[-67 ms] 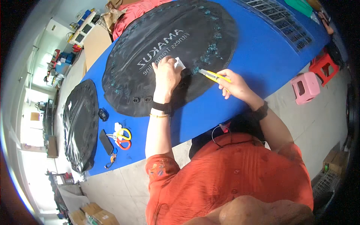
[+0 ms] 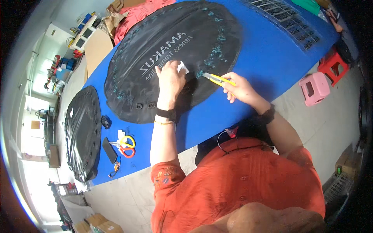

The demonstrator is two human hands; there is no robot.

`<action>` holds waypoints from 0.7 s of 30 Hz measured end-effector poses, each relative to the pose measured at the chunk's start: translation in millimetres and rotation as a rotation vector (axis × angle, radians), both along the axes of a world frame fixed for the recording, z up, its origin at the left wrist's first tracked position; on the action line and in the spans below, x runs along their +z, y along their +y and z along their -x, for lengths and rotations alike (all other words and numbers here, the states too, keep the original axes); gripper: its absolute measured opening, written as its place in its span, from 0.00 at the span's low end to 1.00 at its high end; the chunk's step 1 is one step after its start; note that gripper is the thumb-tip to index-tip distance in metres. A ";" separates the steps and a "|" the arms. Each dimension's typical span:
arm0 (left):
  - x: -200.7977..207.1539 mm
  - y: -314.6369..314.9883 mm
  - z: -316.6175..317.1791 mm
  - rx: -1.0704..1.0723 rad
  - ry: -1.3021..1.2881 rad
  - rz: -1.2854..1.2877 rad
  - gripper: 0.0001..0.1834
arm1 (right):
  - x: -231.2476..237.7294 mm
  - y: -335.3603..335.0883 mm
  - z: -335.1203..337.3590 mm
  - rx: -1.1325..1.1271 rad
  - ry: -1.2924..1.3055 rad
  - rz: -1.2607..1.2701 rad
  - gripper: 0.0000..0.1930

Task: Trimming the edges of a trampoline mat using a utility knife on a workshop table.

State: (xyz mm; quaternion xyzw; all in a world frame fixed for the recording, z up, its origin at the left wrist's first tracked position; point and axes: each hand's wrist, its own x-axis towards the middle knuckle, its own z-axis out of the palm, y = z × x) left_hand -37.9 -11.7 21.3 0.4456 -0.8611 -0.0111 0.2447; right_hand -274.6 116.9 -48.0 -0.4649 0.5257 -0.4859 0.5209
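A large round black trampoline mat (image 2: 128,66) lies on the blue table, with pale lettering and a ring of teal thread bits near its edge. My left hand (image 2: 171,79) rests on it with bent fingers, a small white piece (image 2: 183,67) pinched at the thumb side. What that piece is, I cannot make out. My right hand (image 2: 239,88) grips a yellow utility knife (image 2: 220,80). Its blade points left and touches or hovers just over a teal thread patch (image 2: 200,73) beside my left hand. Two dark rings (image 2: 145,105) show on the mat's near-left part.
Left on the blue table (image 2: 256,66) lie a second black mat (image 2: 82,134), a small black object (image 2: 105,122), a dark flat bar (image 2: 109,150) and red-and-yellow scissors (image 2: 126,145). A plastic tray of dark parts (image 2: 289,23) is far right. Pink (image 2: 314,88) and red (image 2: 334,66) stools stand beyond the edge.
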 end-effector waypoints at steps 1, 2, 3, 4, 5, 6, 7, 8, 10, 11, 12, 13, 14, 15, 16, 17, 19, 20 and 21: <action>-2.4 -0.6 -0.1 0.004 0.057 0.013 0.18 | 1.3 -0.4 -0.9 0.010 -0.002 -0.005 0.16; -4.2 -1.3 -1.0 0.008 0.113 0.025 0.19 | 1.3 -0.8 -3.2 -0.004 0.002 0.001 0.16; -3.0 -1.3 -0.9 -0.033 0.136 0.046 0.22 | -0.7 -0.9 -4.7 0.001 -0.008 0.005 0.16; -1.0 -2.3 -0.5 -0.020 0.093 0.129 0.25 | -1.3 -0.6 -5.3 0.008 -0.019 0.010 0.16; -1.0 -1.6 2.9 0.060 -0.027 0.289 0.29 | -0.2 0.0 -4.1 0.009 -0.001 0.018 0.16; 5.3 3.3 5.0 0.150 -0.149 0.450 0.33 | 0.8 -0.1 -4.4 -0.001 0.001 0.024 0.16; 10.9 5.0 6.9 0.198 -0.188 0.508 0.33 | 1.4 -0.4 -4.1 0.001 0.021 0.012 0.16; 17.5 5.3 6.5 0.187 -0.167 0.553 0.33 | 1.0 -0.7 -2.4 0.005 0.041 0.002 0.16; 20.3 -6.3 -2.5 0.213 -0.100 0.637 0.34 | 2.0 -0.7 -1.8 0.014 0.043 0.026 0.16; 18.0 -15.0 -5.9 0.258 -0.128 0.627 0.38 | 3.3 0.9 -0.6 0.007 0.045 0.021 0.15; 13.4 -23.7 -15.7 0.265 -0.128 0.640 0.38 | 6.3 1.0 -0.4 0.002 0.046 0.020 0.15; 7.7 -31.7 -32.4 0.323 -0.226 0.628 0.39 | 8.1 -0.3 -3.2 0.020 0.046 0.037 0.15; 2.3 -39.2 -49.1 0.383 -0.321 0.612 0.41 | 7.9 -2.0 -5.6 0.033 0.040 0.036 0.15; -6.0 -43.7 -63.2 0.483 -0.443 0.543 0.42 | 6.1 -2.6 -4.0 0.034 0.034 0.031 0.14; -13.2 -43.4 -76.4 0.518 -0.441 0.489 0.41 | 4.9 -2.1 -1.0 0.036 0.035 0.045 0.14; -21.5 -40.8 -85.5 0.605 -0.431 0.414 0.41 | 2.5 -2.1 0.8 0.028 0.031 0.028 0.14; -31.3 -35.1 -97.8 0.721 -0.408 0.309 0.41 | 3.9 0.2 2.2 0.020 0.022 0.008 0.13; -34.8 -33.9 -101.1 0.751 -0.397 0.277 0.41 | 7.1 1.5 2.1 0.021 0.018 0.021 0.13; -40.5 -35.2 -106.5 0.762 -0.417 0.279 0.40 | 10.5 2.8 0.7 0.021 0.032 0.010 0.13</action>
